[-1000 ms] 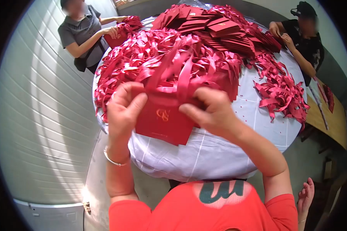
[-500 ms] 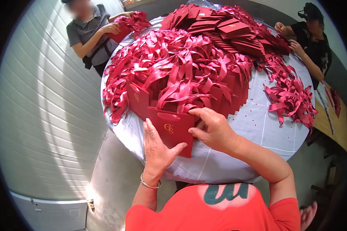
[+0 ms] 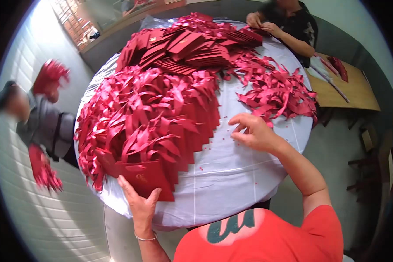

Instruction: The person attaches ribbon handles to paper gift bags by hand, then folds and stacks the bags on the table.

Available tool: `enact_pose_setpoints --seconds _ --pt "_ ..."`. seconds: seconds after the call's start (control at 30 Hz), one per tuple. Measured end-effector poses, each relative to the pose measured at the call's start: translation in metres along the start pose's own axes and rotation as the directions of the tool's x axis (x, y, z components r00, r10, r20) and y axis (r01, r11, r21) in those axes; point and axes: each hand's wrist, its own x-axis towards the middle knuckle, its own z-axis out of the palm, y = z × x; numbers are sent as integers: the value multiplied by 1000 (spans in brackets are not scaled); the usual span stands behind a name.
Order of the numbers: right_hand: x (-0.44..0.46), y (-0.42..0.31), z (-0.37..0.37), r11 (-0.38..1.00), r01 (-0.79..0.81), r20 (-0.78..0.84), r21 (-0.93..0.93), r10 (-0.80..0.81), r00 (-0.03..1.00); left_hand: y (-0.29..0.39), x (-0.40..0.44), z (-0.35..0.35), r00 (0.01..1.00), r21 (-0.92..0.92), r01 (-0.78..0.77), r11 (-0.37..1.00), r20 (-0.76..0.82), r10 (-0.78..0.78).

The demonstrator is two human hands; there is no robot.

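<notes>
The left hand (image 3: 142, 209), fingers spread and thumb apart, rests against the nearest gold-lettered red gift bag (image 3: 150, 181), near the edge of the cloth-covered bench (image 3: 231, 187); too hard a push could crease it or tip the ribbon-handled bags (image 3: 185, 150) behind. The right hand (image 3: 255, 134), loosely curled, nothing visible in it, hovers over the bench. Beyond, tangled satin ribbons (image 3: 279, 94) could snag a finger, and the slanting pile of red bags (image 3: 183, 46) could slide if knocked.
</notes>
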Motion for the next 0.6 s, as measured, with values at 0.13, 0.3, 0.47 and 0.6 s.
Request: enact_pose_setpoints --seconds 0.13,0.3,0.47,0.6 --pt "-1 29 -34 989 -20 -223 -149 -14 975 10 8 -13 996 20 -80 997 -23 81" --pt "3 42 -48 982 -65 -321 -175 6 947 28 13 -11 992 95 -108 990 -57 113" --pt "48 47 -52 957 -4 -235 -290 -68 970 92 27 -10 892 150 -438 887 -56 450" --pt "119 53 -44 955 57 -260 -292 -137 956 138 37 20 620 -119 -764 634 135 773"
